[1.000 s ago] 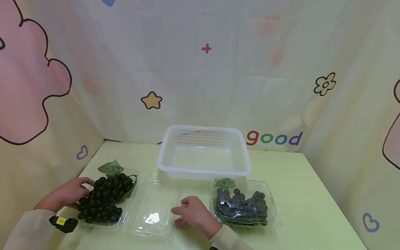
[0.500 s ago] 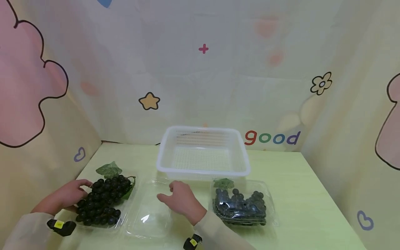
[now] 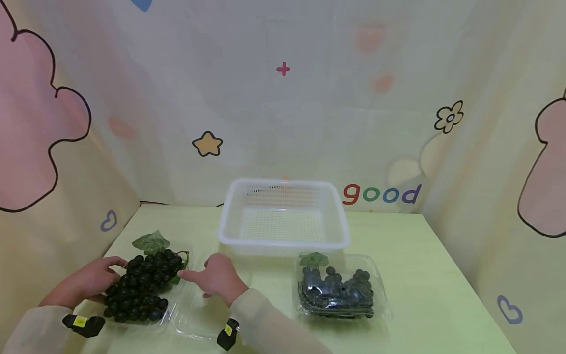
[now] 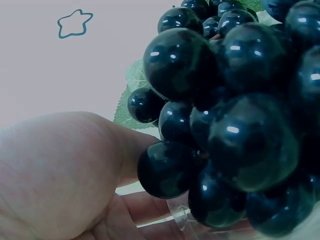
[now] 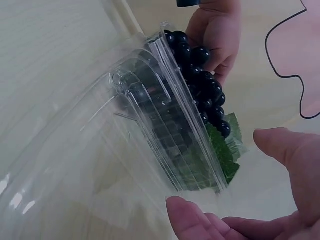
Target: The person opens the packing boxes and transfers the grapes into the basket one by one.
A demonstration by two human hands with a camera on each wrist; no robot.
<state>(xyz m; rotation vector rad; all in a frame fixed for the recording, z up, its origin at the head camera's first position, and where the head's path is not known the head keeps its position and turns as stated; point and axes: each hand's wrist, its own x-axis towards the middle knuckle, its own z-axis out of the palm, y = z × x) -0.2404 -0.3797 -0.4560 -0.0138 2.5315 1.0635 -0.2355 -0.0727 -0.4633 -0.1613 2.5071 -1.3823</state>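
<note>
A bunch of black grapes [image 3: 141, 285] with green leaves lies in the base of an open clear plastic clamshell box [image 3: 170, 317] at the table's left. My left hand [image 3: 96, 278] holds the box's left side. In the left wrist view its thumb [image 4: 132, 150] lies against the grapes and its fingers [image 4: 150, 215] sit behind the clear plastic edge. My right hand [image 3: 219, 279] is over the flat-lying lid [image 3: 194, 312], thumb toward the grapes. The right wrist view shows its thumb [image 5: 280, 145] and fingers [image 5: 200, 222] spread, holding nothing, near the box's upright plastic edge.
A white perforated plastic basket [image 3: 283, 242] stands at the back middle of the pale green table [image 3: 424, 295]. On the right sits a second clear clamshell box [image 3: 380, 290], closed, with dark grapes [image 3: 336, 290] inside. A printed curtain [image 3: 309, 123] surrounds the table.
My right hand has moved left, from the lid's right edge across it to near the grapes. The left hand keeps its hold on the box's left side. The view has shifted slightly.
</note>
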